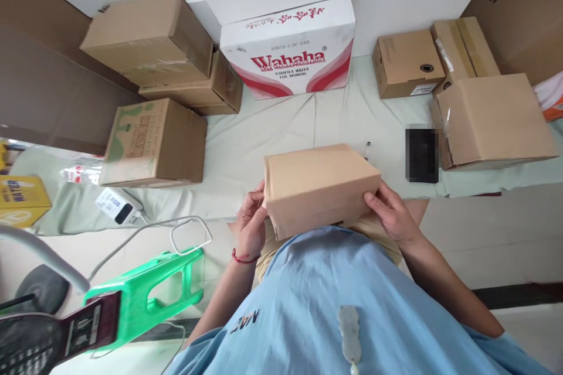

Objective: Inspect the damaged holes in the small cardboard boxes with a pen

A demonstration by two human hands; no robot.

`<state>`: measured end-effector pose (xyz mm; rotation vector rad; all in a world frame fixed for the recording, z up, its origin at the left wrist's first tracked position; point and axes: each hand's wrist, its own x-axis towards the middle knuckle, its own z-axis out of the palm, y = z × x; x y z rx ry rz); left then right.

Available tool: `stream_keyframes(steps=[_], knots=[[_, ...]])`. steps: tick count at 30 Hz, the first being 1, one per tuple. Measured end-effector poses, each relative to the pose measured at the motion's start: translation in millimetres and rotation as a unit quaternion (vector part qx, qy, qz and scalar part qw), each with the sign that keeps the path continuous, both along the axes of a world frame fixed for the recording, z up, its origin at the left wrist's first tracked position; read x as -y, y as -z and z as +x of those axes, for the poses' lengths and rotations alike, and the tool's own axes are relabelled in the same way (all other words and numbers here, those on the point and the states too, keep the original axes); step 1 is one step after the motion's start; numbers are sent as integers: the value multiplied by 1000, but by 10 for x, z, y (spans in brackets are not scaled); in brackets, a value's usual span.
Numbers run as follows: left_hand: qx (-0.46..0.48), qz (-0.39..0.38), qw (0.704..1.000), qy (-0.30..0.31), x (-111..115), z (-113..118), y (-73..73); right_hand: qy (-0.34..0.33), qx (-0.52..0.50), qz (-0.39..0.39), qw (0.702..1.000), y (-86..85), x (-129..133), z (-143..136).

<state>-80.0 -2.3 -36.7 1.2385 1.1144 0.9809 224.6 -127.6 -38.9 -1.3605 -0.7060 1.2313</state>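
Observation:
A plain brown cardboard box (323,181) is held between my two hands, close against my body at the table's front edge. My left hand (253,217) grips its left end, with the fingers curled at the side and partly hidden. On the right end my right hand (389,211) presses its thumb to the front face, its other fingers mostly behind the corner. The box looks closed on the faces I can see. Just beyond it lies a small thin dark item (368,145), too small to name.
Cardboard boxes (185,140) are stacked on the table's left, and several more (497,123) stand right beside a blurred black object (421,155). At the back is a white and red Wahaha carton (290,58). A green stool (145,299) and a white cabled device (118,206) are at left.

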Motion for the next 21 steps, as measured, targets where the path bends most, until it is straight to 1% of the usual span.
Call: stream_keyframes(steps=[3, 6, 10, 14, 16, 18, 21], knots=[[14, -15, 1000, 1, 5, 13, 10, 3, 21, 25, 999, -23, -34, -7], [34, -40, 999, 11, 9, 35, 8, 2, 51, 50, 997, -87, -68, 0], [45, -64, 997, 20, 6, 32, 28, -31, 91, 111, 989, -226, -56, -12], [33, -71, 996, 32, 2, -6, 75, -57, 94, 159, 981, -328, -25, -39], [22, -58, 998, 34, 7, -24, 97, -49, 85, 170, 981, -319, -38, -25], [6, -34, 999, 31, 15, -38, 116, -26, 67, 166, 984, -275, -72, 12], [-24, 12, 999, 23, 28, -57, 139, 21, 49, 116, 992, -186, -127, 76]])
